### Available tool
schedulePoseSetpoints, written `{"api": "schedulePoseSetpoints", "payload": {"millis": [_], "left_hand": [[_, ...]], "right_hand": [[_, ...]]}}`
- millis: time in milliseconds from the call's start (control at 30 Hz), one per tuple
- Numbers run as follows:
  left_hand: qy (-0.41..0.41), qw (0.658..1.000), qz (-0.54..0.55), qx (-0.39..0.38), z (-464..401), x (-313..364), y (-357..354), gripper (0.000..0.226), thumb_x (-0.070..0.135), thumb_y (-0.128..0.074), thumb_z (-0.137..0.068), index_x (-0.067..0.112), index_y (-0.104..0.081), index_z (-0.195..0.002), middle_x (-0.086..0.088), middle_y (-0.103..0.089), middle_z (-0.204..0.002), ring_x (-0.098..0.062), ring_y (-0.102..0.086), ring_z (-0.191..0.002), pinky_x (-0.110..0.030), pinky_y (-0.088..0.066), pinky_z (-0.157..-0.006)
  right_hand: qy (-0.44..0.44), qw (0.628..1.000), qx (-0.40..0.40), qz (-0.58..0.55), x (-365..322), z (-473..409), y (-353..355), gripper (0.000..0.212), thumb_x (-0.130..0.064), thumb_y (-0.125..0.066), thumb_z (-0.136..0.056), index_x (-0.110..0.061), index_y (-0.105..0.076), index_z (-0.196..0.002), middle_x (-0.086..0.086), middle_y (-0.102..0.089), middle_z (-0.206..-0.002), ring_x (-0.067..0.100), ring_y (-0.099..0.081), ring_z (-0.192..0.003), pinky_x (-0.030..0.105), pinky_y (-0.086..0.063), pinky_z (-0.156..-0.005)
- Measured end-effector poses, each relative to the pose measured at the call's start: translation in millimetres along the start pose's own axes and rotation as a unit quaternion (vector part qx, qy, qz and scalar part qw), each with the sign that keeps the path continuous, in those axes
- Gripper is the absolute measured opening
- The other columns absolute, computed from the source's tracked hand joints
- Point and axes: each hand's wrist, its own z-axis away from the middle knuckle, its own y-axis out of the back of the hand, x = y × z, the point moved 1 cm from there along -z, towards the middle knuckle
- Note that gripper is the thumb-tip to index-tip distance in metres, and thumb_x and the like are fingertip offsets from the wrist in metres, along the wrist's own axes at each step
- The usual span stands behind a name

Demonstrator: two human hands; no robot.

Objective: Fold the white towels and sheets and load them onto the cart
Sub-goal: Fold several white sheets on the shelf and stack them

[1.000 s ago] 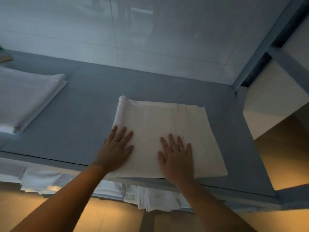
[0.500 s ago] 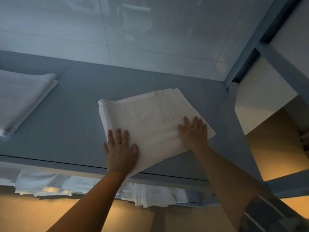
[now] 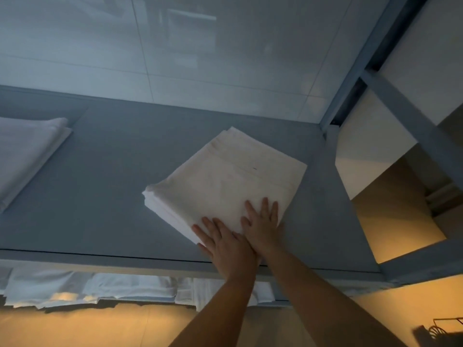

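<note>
A folded white towel (image 3: 225, 179) lies turned diagonally on the grey-blue shelf surface (image 3: 112, 184), right of centre. My left hand (image 3: 223, 244) and my right hand (image 3: 263, 221) press flat on its near corner, side by side, fingers spread, the right partly overlapping the left. Neither hand grips the cloth. Another folded white stack (image 3: 27, 156) rests at the shelf's far left.
Several folded white linens (image 3: 100, 289) stick out from the level under the shelf's front edge. A glossy wall panel (image 3: 175, 46) stands behind the shelf. A grey metal frame post (image 3: 350, 83) and white panels (image 3: 370, 146) bound the right side.
The towel has turned further counter-clockwise and slid right and back on the shelf. Both hands have come together at its near corner.
</note>
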Motion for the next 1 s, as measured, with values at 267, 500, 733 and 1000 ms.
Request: {"api": "schedulePoseSetpoints", "payload": {"millis": [267,500,733,1000], "left_hand": [[-0.37,0.881,-0.281,-0.095,-54.3,-52.1,43.9,0.08,0.076,-0.019,-0.083,0.031,-0.027,-0.148,-0.004,-0.021,-0.158,-0.029,-0.005,-0.147,-0.046,0.013,-0.116],[-0.377,0.851,-0.357,-0.081,-64.8,-54.1,35.5,0.079,0.059,-0.037,-0.091,0.002,-0.031,-0.146,-0.029,-0.033,-0.148,-0.046,-0.034,-0.134,-0.054,-0.021,-0.114],[-0.459,0.805,-0.362,-0.1,-52.0,-27.2,11.3,0.059,0.036,-0.033,-0.101,-0.003,-0.022,-0.143,-0.032,-0.028,-0.148,-0.043,-0.03,-0.137,-0.049,-0.026,-0.113],[-0.491,0.796,-0.342,-0.094,-56.5,-27.1,7.1,0.06,0.017,-0.045,-0.096,-0.002,-0.021,-0.148,-0.024,-0.02,-0.154,-0.036,-0.018,-0.144,-0.047,-0.01,-0.117]], "right_hand": [[0.128,0.984,0.019,0.123,24.9,-30.2,17.4,0.053,-0.051,-0.024,-0.1,-0.042,-0.008,-0.15,-0.001,0.009,-0.161,0.024,0.016,-0.146,0.045,0.003,-0.117],[0.18,0.958,-0.124,0.186,22.1,0.5,35.1,0.082,-0.07,-0.032,-0.089,-0.027,-0.005,-0.153,0.004,0.011,-0.16,0.023,0.011,-0.147,0.05,0.004,-0.116],[0.266,0.932,0.131,0.208,27.1,55.6,18.5,0.069,-0.026,-0.085,-0.064,0.003,-0.061,-0.122,0.022,-0.059,-0.127,0.037,-0.057,-0.119,0.051,-0.046,-0.099],[0.321,0.878,0.244,0.257,22.3,53.9,20.8,0.039,-0.004,-0.044,-0.075,-0.002,-0.074,-0.1,0.016,-0.071,-0.106,0.027,-0.069,-0.099,0.039,-0.056,-0.084]]}}
